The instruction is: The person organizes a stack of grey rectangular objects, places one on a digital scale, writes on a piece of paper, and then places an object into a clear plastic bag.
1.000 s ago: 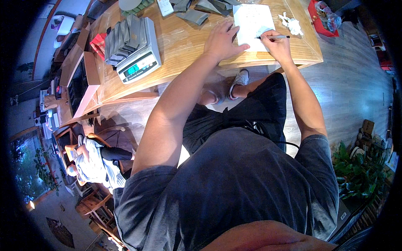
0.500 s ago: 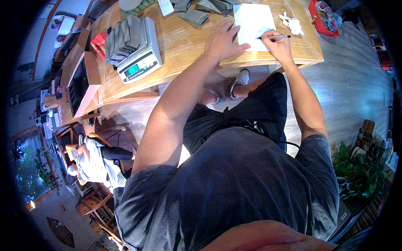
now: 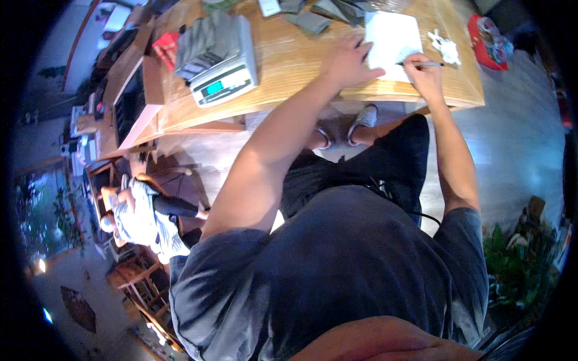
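A white sheet of paper (image 3: 394, 42) lies near the front edge of the wooden table. My right hand (image 3: 423, 75) grips a dark pen (image 3: 432, 64), its tip at the paper's lower part. Spread flat, my left hand (image 3: 350, 62) rests on the tabletop, with the thumb reaching the sheet's lower left corner. To the left of it stands a white digital scale (image 3: 224, 84) with a lit display. Grey pouches (image 3: 211, 45) are stacked on its pan.
More grey pouches (image 3: 307, 23) lie behind my left hand. Crumpled white tissue (image 3: 444, 47) sits right of the paper. A red bin (image 3: 485, 45) with plastic bags stands beyond the table (image 3: 283, 72). An open cardboard box (image 3: 135, 108) is at the left, and another person (image 3: 141, 210) sits farther off.
The whole view has shifted, so the table and hands appear farther right and slightly lower. My right hand still holds the pen at the paper, and my left hand stays beside it.
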A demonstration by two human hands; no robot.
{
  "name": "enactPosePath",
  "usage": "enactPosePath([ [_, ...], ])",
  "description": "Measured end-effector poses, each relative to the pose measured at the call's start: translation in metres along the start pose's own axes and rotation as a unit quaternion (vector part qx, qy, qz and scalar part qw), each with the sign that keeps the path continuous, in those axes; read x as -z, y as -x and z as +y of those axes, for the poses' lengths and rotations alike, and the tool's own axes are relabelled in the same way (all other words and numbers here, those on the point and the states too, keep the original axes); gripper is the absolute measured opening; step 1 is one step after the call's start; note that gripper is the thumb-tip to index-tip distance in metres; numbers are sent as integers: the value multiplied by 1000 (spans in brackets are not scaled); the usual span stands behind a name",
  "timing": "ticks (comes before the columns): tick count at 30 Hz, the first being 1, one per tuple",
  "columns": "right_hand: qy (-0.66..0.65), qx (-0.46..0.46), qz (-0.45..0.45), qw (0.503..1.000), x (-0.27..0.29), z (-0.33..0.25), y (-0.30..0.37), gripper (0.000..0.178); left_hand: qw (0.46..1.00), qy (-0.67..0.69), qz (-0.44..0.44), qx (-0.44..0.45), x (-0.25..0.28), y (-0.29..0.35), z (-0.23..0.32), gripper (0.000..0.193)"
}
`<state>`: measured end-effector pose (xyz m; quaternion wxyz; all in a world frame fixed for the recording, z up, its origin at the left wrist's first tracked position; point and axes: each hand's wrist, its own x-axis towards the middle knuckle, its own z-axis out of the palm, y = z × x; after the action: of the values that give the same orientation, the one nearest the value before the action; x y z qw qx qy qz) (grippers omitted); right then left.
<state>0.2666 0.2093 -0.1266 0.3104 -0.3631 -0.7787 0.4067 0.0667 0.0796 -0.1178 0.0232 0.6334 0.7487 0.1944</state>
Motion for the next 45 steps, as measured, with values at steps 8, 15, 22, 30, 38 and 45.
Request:
enactPosePath([
  [8, -14, -7, 18, 1000, -2, 3, -1, 19, 1000, 1, -24, -5, 8, 0, 1, 90],
  [15, 20, 0, 26, 999, 1, -9, 2, 18, 999, -5, -32, 5, 9, 0, 3, 89],
  [22, -8, 0, 35, 999, -1, -6, 1, 18, 999, 38, -3, -12, 1, -1, -1, 87],
  [30, 8, -4, 57, 998, 0, -9, 2, 17, 1000, 5, -17, -6, 2, -2, 2, 89],
  [38, 28, 1, 50, 998, 3, -18, 3, 18, 1000, 1, -29, 2, 8, -1, 4, 88],
  [45, 37, 21, 62, 997, 4, -18, 3, 18, 1000, -2, -4, -13, 6, -1, 2, 89],
])
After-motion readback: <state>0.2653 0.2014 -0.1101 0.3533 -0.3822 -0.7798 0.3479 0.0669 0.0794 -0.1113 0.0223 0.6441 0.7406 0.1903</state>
